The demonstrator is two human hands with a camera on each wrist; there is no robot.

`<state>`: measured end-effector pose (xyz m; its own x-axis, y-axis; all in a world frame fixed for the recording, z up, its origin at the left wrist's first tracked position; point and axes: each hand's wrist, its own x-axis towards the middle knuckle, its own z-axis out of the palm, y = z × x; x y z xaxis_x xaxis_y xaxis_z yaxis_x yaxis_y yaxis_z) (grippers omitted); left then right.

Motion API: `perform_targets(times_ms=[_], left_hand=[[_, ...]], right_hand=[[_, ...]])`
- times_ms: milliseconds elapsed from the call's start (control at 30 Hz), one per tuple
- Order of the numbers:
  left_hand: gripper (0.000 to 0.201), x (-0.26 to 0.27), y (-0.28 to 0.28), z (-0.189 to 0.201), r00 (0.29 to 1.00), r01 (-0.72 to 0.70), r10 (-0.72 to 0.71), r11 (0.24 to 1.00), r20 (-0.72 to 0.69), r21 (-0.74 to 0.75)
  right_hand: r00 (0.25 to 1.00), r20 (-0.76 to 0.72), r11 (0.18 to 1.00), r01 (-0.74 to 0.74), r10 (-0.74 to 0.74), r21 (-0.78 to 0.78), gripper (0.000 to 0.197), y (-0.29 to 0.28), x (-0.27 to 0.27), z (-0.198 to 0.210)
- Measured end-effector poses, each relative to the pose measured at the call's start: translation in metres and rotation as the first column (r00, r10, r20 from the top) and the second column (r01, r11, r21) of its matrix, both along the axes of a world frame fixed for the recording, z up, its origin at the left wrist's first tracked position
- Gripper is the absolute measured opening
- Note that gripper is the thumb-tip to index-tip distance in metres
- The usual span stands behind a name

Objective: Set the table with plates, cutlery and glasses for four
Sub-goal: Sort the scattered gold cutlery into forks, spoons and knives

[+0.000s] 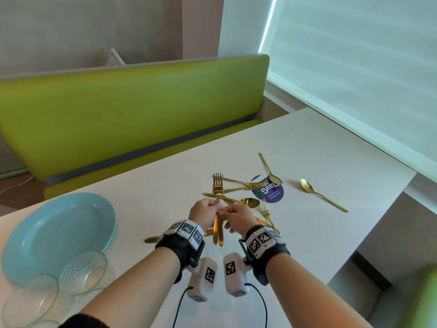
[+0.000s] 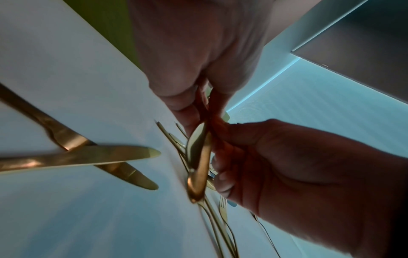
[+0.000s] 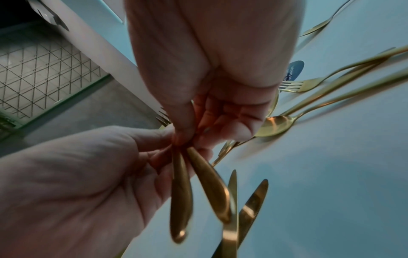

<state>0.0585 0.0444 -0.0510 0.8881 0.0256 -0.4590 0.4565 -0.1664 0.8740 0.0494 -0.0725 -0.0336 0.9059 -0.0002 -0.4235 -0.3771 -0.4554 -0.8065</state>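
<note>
glasses: three clear glasses (image 1: 82,272) lying near edge, beside blue plate (image 1: 59,235).
grip: left hand (image 1: 204,210) and right hand (image 1: 236,217) both pinching two gold forks (image 1: 217,192), upright above table (image 1: 319,150).
cutlery: loose pile (image 1: 246,185) lying beyond hands.
label: purple sticker (image 1: 268,189) reading "ClayGO".
room: green bench (image 1: 132,110) sitting beyond.

Soft daylight comes through a pale roller blind (image 1: 354,67) on the right, with a bright strip along its left edge. The white tabletop (image 1: 319,147) is evenly lit with faint shadows. The head view bends at its edges. Both wrist views are dim, bluish and motion-blurred, the hands in shadow.
</note>
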Motion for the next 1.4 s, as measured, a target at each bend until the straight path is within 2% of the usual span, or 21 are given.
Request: perform_targets(times_ms=[67, 267, 400, 567, 667, 733, 833, 933, 1000, 1133, 1267, 1400], left_hand=[[0.011, -0.002, -0.002, 0.001, 1.0, 0.017, -0.017, 1.0, -0.009, -0.003], [0.011, -0.009, -0.006, 0.015, 0.999, 0.044, -0.044, 0.999, -0.017, -0.018], [0.019, -0.011, -0.011, 0.019, 0.997, 0.07, -0.071, 0.996, -0.021, -0.056], [0.017, -0.006, -0.012, 0.009, 0.997, 0.073, -0.075, 0.996, -0.036, -0.049], [0.016, -0.002, -0.01, 0.005, 1.0, -0.008, 0.007, 0.999, -0.029, -0.032], [0.017, 0.001, -0.009, 0.004, 0.997, -0.073, 0.073, 0.997, -0.023, -0.034], [0.024, 0.005, -0.006, 0.001, 0.995, -0.098, 0.098, 0.994, 0.0, 0.052], [0.031, 0.008, -0.004, -0.005, 0.995, -0.102, 0.103, 0.987, 0.002, 0.126], [0.031, 0.01, -0.005, -0.008, 0.995, -0.098, 0.099, 0.983, 0.0, 0.153], [0.027, 0.013, -0.009, -0.012, 0.996, -0.079, 0.083, 0.988, -0.022, 0.129], [0.027, 0.012, -0.011, -0.014, 0.996, -0.065, 0.071, 0.991, -0.047, 0.117], [0.027, 0.011, -0.01, -0.014, 0.994, -0.082, 0.089, 0.991, -0.056, 0.109]], right_hand=[[1.0, -0.006, 1.0, 0.007, -0.007, 0.008, 0.019, -0.001, -0.001, 0.0], [1.0, -0.009, 1.0, 0.02, -0.02, 0.008, 0.019, -0.008, -0.003, 0.0], [1.0, -0.006, 0.999, 0.031, -0.031, 0.023, 0.021, -0.012, -0.003, 0.002], [1.0, -0.007, 0.999, -0.009, 0.009, -0.039, 0.02, -0.014, -0.005, -0.004], [0.999, -0.015, 0.989, -0.043, 0.042, -0.139, 0.021, -0.022, -0.003, -0.005], [1.0, 0.008, 0.972, 0.006, -0.004, -0.235, 0.019, -0.035, 0.0, -0.007], [0.992, 0.031, 0.882, 0.121, -0.121, -0.455, 0.019, -0.065, 0.005, -0.009], [0.971, -0.053, 0.801, 0.161, -0.233, -0.576, 0.024, -0.097, 0.003, -0.02], [0.951, -0.088, 0.773, 0.184, -0.296, -0.607, 0.024, -0.11, 0.001, -0.032], [0.925, -0.105, 0.754, 0.227, -0.365, -0.617, 0.037, -0.12, 0.001, -0.048], [0.931, -0.161, 0.722, 0.137, -0.327, -0.678, 0.02, -0.124, 0.002, -0.056], [0.934, -0.172, 0.719, 0.114, -0.312, -0.686, 0.015, -0.127, 0.003, -0.061]])
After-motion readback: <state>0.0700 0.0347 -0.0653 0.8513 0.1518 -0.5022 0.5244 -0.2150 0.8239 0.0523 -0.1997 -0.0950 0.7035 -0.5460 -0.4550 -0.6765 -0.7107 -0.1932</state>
